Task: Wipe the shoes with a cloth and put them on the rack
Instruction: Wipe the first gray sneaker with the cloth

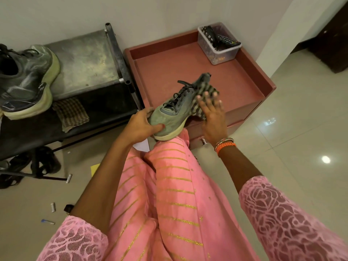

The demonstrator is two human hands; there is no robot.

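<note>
A grey-green shoe [174, 112] is held over the near edge of a reddish cabinet [250, 76], its toe resting on a knee clad in pink cloth. The toe is gripped by the left hand [140, 127], whose fingers [158, 127] are curled around it from the sole side. A striped cloth [204, 99] is pressed against the shoe's outer side by the right hand [212, 117], its fingers [209, 99] straight and spread flat over the fabric. A raised rim is seen around the cabinet top, and a clear plastic box [219, 45] is set in its far right corner. To the left, a second shoe [26, 80] is placed on the top shelf of a metal rack [90, 59], with bare shelf beside it up to the rack's right rail. A folded checked cloth [70, 114] is laid on the lower shelf, near its front edge.
</note>
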